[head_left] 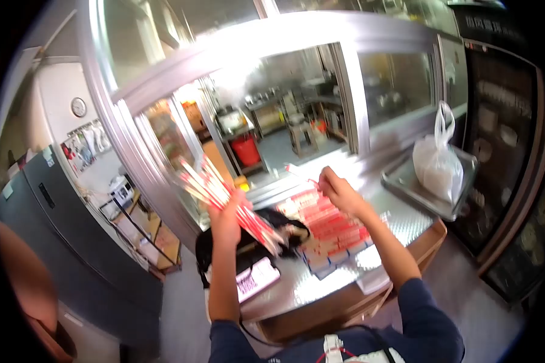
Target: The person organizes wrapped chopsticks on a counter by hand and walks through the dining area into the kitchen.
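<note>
My left hand (pixel 227 218) is wrapped round a bundle of long thin sticks in red and white wrappers (pixel 209 184), held tilted above the counter. To the right, my right hand (pixel 336 190) is closed, with a small red and white strip (pixel 301 173) reaching out from its fingertips to the left. Under my right hand, many red and white packets (pixel 330 224) lie in rows on the metal counter. A black bag (pixel 207 251) rests beneath my left hand, beside a white card with a printed code (pixel 257 279).
A knotted white plastic bag (pixel 439 172) sits on a metal tray (pixel 399 181) at the right. Behind the counter (pixel 345 281), a window frame opens onto a kitchen with a red bucket (pixel 245 150). A grey fridge (pixel 72 242) and part of a person (pixel 27 278) are at the left.
</note>
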